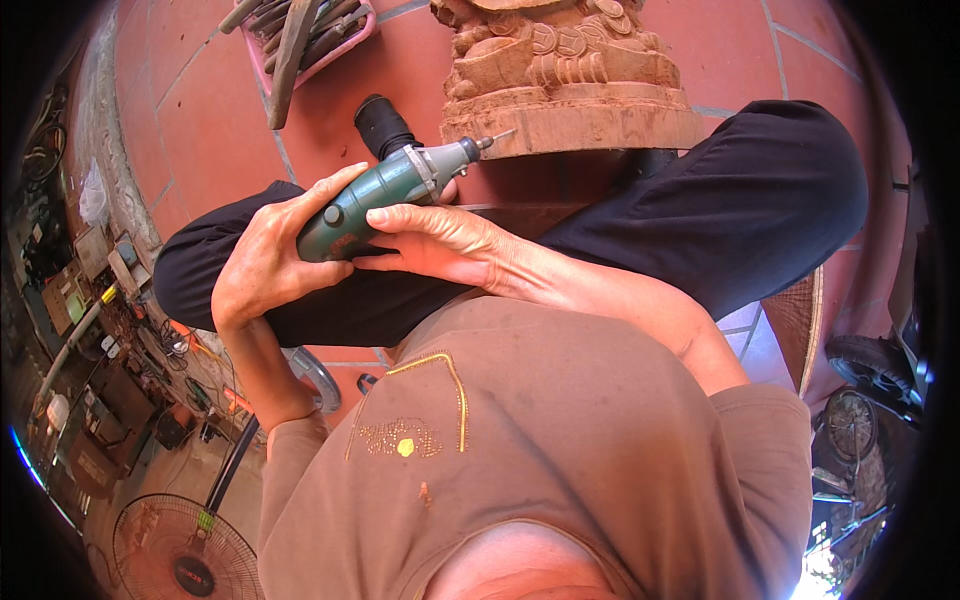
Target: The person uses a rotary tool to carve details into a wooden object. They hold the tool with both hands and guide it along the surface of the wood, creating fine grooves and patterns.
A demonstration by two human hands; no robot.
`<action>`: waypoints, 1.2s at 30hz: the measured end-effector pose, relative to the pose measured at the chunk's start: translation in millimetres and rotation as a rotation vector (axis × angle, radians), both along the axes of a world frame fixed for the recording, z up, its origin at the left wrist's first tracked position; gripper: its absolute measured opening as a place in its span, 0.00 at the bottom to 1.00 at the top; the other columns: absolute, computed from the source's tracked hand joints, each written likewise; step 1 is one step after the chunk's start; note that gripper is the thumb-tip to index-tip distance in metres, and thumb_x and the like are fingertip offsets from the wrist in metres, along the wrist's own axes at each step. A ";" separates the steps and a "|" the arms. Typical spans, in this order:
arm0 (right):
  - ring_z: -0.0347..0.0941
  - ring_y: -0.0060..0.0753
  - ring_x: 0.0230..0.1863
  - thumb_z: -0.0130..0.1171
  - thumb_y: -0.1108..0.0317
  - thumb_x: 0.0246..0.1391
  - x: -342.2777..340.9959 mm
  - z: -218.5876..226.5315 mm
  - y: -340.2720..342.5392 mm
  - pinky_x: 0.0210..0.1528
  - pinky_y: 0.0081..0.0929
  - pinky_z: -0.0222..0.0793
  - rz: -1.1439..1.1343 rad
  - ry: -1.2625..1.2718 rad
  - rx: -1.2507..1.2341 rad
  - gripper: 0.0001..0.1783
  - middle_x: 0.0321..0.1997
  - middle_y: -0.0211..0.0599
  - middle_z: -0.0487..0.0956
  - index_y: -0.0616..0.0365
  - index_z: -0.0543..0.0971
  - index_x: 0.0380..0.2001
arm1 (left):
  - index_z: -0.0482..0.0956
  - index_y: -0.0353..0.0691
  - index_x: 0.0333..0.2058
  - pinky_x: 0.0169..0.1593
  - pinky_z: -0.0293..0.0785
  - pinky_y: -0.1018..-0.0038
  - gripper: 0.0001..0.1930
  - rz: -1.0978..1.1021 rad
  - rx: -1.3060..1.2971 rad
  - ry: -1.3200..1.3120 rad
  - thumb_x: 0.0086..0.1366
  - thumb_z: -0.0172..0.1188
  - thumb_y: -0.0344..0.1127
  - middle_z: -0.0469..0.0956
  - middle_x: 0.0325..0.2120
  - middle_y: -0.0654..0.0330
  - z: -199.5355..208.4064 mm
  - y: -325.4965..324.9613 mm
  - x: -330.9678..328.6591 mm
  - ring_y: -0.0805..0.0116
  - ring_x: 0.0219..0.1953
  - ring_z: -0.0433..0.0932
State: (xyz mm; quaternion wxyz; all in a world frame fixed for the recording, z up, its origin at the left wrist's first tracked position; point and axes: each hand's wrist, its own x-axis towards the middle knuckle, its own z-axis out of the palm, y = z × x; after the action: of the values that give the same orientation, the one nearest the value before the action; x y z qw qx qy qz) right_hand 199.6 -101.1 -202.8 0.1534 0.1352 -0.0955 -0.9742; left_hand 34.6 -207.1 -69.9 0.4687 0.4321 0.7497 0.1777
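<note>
A green and grey rotary tool point(375, 200) is held in front of my body between both hands. Its thin metal bit point(500, 136) points right, toward a carved wooden sculpture point(565, 75) at the far middle, and appears close to its base in the picture; whether they touch I cannot tell. My left hand point(265, 255) wraps round the rear of the tool, thumb below and fingers above. My right hand point(440, 240) grips the tool's near side, its thumb lying on the green body and other fingers partly hidden beneath it.
A pink basket point(345, 50) of hand tools stands at the far left, a wooden mallet-like piece point(290, 65) lying across it. Below sits a dark cylindrical object point(383, 125) on red floor tiles point(220, 130). A fan point(185, 550) stands near left; wheels point(870, 365) are at right.
</note>
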 end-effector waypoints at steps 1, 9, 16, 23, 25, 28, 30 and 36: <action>0.69 0.45 0.71 0.71 0.70 0.61 -0.6 -1.2 -0.3 0.78 0.59 0.59 0.001 0.002 0.001 0.33 0.66 0.45 0.76 0.56 0.69 0.66 | 0.68 0.41 0.70 0.53 0.78 0.61 0.48 0.011 -0.010 -0.005 0.44 0.67 0.30 0.83 0.44 0.43 0.8 1.0 0.3 0.44 0.44 0.86; 0.69 0.46 0.71 0.71 0.71 0.61 -6.2 2.1 4.9 0.76 0.61 0.60 -0.015 -0.013 0.044 0.31 0.65 0.44 0.76 0.53 0.71 0.65 | 0.68 0.39 0.70 0.54 0.77 0.61 0.48 0.033 -0.003 0.008 0.44 0.68 0.31 0.83 0.44 0.42 2.5 3.6 0.4 0.42 0.46 0.85; 0.69 0.46 0.71 0.71 0.72 0.60 -7.4 3.6 8.7 0.76 0.61 0.60 -0.027 -0.013 0.046 0.31 0.64 0.42 0.77 0.51 0.71 0.65 | 0.69 0.39 0.69 0.53 0.78 0.61 0.47 0.033 0.020 0.029 0.45 0.68 0.30 0.83 0.43 0.42 0.1 4.5 0.3 0.43 0.44 0.86; 0.69 0.46 0.71 0.71 0.72 0.60 -6.6 2.7 7.2 0.76 0.61 0.61 -0.019 -0.023 0.043 0.31 0.64 0.42 0.77 0.51 0.71 0.65 | 0.69 0.40 0.70 0.52 0.78 0.61 0.47 0.031 0.009 0.022 0.45 0.68 0.30 0.83 0.41 0.43 1.1 4.2 -0.5 0.44 0.43 0.86; 0.69 0.46 0.71 0.71 0.72 0.60 -5.9 1.6 6.3 0.76 0.61 0.61 -0.016 -0.014 0.037 0.31 0.64 0.42 0.76 0.51 0.71 0.64 | 0.69 0.40 0.70 0.52 0.78 0.61 0.47 0.031 -0.003 0.019 0.45 0.68 0.30 0.83 0.41 0.44 2.0 4.7 0.0 0.44 0.43 0.86; 0.69 0.45 0.71 0.71 0.72 0.61 -4.7 2.9 6.6 0.76 0.61 0.60 -0.012 -0.020 0.046 0.30 0.65 0.43 0.76 0.52 0.72 0.64 | 0.68 0.41 0.70 0.52 0.78 0.62 0.47 0.029 -0.012 0.012 0.44 0.68 0.30 0.83 0.41 0.44 1.8 4.5 0.7 0.45 0.42 0.86; 0.69 0.45 0.71 0.70 0.72 0.61 -2.5 2.6 4.0 0.77 0.60 0.60 -0.009 -0.020 0.026 0.30 0.65 0.43 0.76 0.53 0.72 0.64 | 0.68 0.41 0.70 0.52 0.78 0.62 0.48 0.028 -0.006 -0.001 0.44 0.68 0.30 0.83 0.40 0.44 1.4 3.0 0.4 0.46 0.42 0.86; 0.68 0.44 0.72 0.70 0.72 0.61 1.3 3.0 2.1 0.78 0.58 0.58 0.010 -0.011 -0.005 0.31 0.66 0.43 0.76 0.56 0.71 0.65 | 0.68 0.42 0.70 0.50 0.78 0.62 0.48 0.018 -0.030 -0.022 0.44 0.67 0.29 0.84 0.39 0.45 2.3 0.4 0.6 0.48 0.40 0.86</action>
State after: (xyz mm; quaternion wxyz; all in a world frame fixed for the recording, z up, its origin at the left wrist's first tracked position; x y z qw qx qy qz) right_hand 200.9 -99.0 -199.8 0.1579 0.1406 -0.0983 -0.9724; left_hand 35.2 -206.7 -67.6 0.4816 0.4162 0.7511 0.1755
